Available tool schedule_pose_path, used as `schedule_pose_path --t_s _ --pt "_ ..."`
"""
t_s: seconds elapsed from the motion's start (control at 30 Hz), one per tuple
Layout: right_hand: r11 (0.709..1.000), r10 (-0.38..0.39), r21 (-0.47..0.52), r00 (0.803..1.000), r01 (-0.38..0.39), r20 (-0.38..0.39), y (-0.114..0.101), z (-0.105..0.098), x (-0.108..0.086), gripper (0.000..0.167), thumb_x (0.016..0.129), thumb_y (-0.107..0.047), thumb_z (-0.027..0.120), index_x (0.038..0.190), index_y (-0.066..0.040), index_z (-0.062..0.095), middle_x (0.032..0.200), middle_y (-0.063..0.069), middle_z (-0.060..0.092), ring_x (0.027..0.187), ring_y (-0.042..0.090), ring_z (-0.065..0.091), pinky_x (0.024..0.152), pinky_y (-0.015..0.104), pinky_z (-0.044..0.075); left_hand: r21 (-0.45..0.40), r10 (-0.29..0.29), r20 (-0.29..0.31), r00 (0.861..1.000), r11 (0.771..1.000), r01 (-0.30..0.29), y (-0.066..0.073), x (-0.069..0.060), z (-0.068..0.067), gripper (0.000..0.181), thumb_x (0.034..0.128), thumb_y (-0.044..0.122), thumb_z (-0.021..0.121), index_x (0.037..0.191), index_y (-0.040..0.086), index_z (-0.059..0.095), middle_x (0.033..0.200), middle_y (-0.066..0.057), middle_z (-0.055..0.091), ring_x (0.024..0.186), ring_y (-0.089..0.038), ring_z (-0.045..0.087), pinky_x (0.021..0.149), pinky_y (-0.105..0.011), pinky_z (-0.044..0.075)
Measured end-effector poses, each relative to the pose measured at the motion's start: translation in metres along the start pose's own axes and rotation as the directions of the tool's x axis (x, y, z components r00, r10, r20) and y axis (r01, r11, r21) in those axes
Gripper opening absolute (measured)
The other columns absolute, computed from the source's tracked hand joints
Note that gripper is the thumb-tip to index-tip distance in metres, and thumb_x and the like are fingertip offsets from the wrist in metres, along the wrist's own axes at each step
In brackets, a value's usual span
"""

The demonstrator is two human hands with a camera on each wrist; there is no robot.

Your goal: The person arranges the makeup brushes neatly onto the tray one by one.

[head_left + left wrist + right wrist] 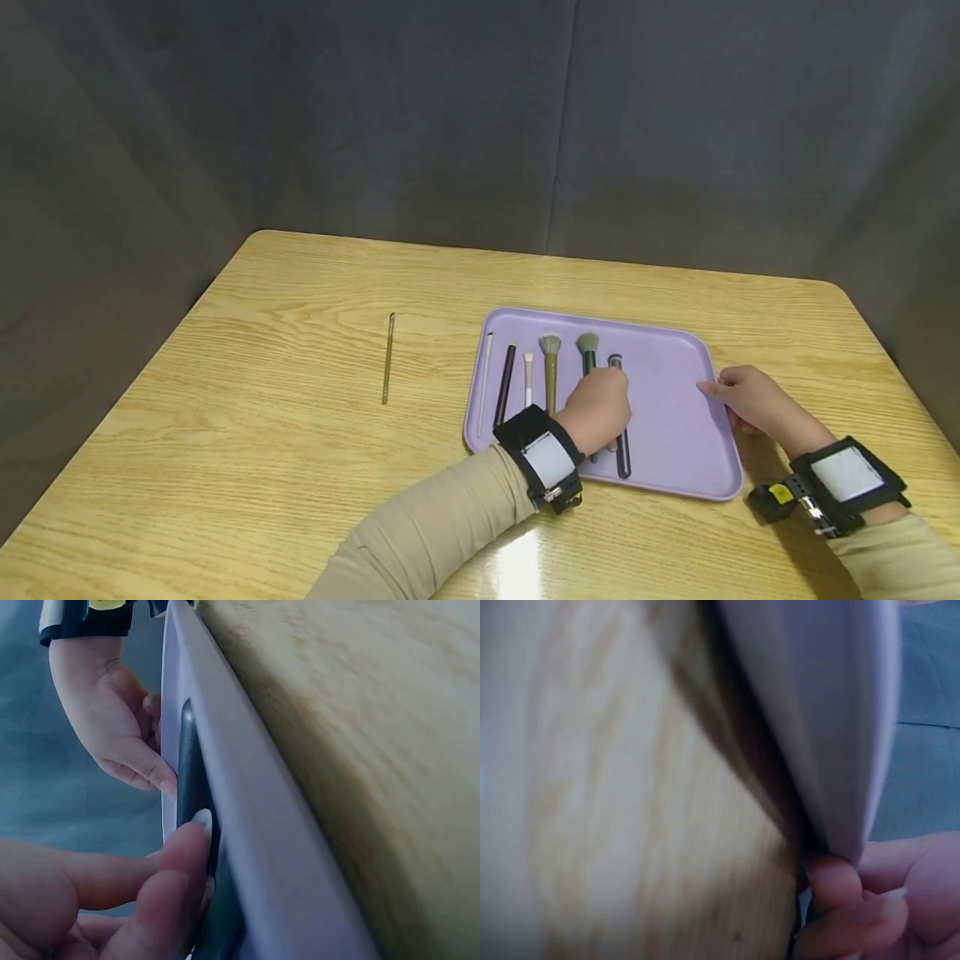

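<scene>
A lilac tray lies on the table with several makeup brushes in a row inside it. My left hand reaches over the tray and holds the rightmost one, a dark grey makeup brush with a short dense head. Its dark handle lies along the tray wall in the left wrist view, thumb and fingers on it. Just left of it is a green-handled brush, partly hidden by the hand. My right hand pinches the tray's right rim between thumb and fingers.
A thin gold-brown brush lies alone on the wooden table, left of the tray. Along the tray's left part are a thin white brush, a black one, a pink one and a gold-handled one. A dark curtain hangs behind.
</scene>
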State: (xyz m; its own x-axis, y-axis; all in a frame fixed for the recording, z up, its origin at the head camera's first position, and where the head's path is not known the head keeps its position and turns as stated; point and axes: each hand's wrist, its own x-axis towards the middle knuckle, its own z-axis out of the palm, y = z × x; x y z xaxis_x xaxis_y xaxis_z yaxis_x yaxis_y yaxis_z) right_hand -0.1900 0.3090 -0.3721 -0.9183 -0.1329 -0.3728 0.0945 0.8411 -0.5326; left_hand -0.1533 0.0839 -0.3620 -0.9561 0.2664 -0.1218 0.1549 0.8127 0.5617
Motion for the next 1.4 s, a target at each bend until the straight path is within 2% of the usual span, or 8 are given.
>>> schedule_pose_path --t_s 0.3,0.7,0.8,0.87,1.0,1.2,1.3,1.4 --pt "1.0 -0.009 -0.003 1.0 0.009 -0.001 0.0 0.001 0.0 0.035 0.103 -0.022 0.05 0.073 -0.005 0.045 0.057 0.002 0.046 0.047 0.014 0.04 0.047 0.028 0.036 -0.019 0.085 -0.049 0.995 0.996 -0.086 -0.008 -0.005 -0.008 0.018 0.0896 0.0 0.059 0.072 0.005 0.06 0.062 -0.002 0.054 0.044 -0.008 0.047 0.038 -0.02 0.039" --pt "1.0 0.005 0.001 1.0 -0.005 -0.002 0.001 0.0 0.002 0.033 0.102 -0.021 0.05 0.075 -0.004 0.045 0.058 0.003 0.046 0.048 0.014 0.04 0.047 0.028 0.036 -0.147 0.075 -0.09 0.993 0.985 -0.087 -0.028 -0.016 -0.029 0.018 0.0902 0.009 0.067 0.074 0.003 0.06 0.059 0.001 0.046 0.051 -0.01 0.044 0.045 -0.022 0.037" --pt "1.0 0.007 0.0 1.0 -0.007 -0.001 0.001 0.0 0.001 0.032 0.102 -0.021 0.05 0.076 -0.004 0.045 0.058 0.003 0.046 0.049 0.015 0.04 0.048 0.028 0.037 -0.2 0.047 -0.083 0.995 0.978 -0.063 -0.033 -0.02 -0.032 0.012 0.0902 0.009 0.068 0.091 -0.002 0.066 0.072 -0.004 0.059 0.057 -0.01 0.047 0.051 -0.022 0.041" --pt "1.0 0.002 -0.001 1.0 -0.002 -0.003 0.001 0.0 0.0 0.032 0.102 -0.021 0.05 0.076 -0.004 0.045 0.058 0.003 0.046 0.048 0.015 0.04 0.048 0.028 0.037 -0.227 0.027 -0.081 0.996 0.973 -0.044 -0.037 -0.022 -0.034 0.02 0.0897 0.01 0.068 0.104 -0.004 0.067 0.087 -0.009 0.066 0.062 -0.011 0.051 0.056 -0.022 0.044" --pt "1.0 -0.009 -0.008 1.0 0.009 -0.007 0.001 0.0 0.0 0.033 0.102 -0.021 0.049 0.074 -0.004 0.045 0.058 0.003 0.046 0.048 0.015 0.041 0.048 0.029 0.037 -0.246 0.001 -0.085 0.996 0.969 -0.022 -0.043 -0.026 -0.037 0.03 0.09 0.011 0.069 0.115 -0.006 0.064 0.112 -0.017 0.067 0.066 -0.012 0.056 0.06 -0.023 0.048" --pt "1.0 -0.002 -0.007 1.0 0.002 -0.006 0.001 0.0 0.002 0.033 0.102 -0.021 0.05 0.075 -0.004 0.046 0.059 0.003 0.047 0.049 0.015 0.042 0.048 0.03 0.037 -0.212 -0.004 -0.117 0.993 0.977 -0.021 -0.052 -0.03 -0.046 0.03 0.0899 0.011 0.069 0.115 -0.006 0.065 0.111 -0.016 0.068 0.082 -0.018 0.064 0.072 -0.027 0.052" --pt "1.0 0.002 -0.008 1.0 -0.002 -0.004 0.001 -0.001 0.003 0.032 0.102 -0.022 0.05 0.075 -0.004 0.047 0.059 0.003 0.047 0.049 0.015 0.042 0.049 0.03 0.038 -0.245 -0.003 -0.131 0.991 0.969 -0.029 -0.056 -0.03 -0.05 0.016 0.09 0.009 0.068 0.099 -0.004 0.067 0.091 -0.011 0.07 0.069 -0.014 0.063 0.061 -0.024 0.051" --pt "1.0 -0.005 -0.01 1.0 0.005 -0.003 0.002 -0.001 0.003 0.032 0.102 -0.021 0.05 0.075 -0.004 0.047 0.059 0.003 0.047 0.049 0.015 0.041 0.048 0.029 0.038 -0.295 -0.014 -0.129 0.992 0.955 -0.024 -0.059 -0.03 -0.052 0.013 0.0904 0.008 0.067 0.083 -0.001 0.063 0.069 -0.003 0.058 0.051 -0.009 0.051 0.046 -0.02 0.042"
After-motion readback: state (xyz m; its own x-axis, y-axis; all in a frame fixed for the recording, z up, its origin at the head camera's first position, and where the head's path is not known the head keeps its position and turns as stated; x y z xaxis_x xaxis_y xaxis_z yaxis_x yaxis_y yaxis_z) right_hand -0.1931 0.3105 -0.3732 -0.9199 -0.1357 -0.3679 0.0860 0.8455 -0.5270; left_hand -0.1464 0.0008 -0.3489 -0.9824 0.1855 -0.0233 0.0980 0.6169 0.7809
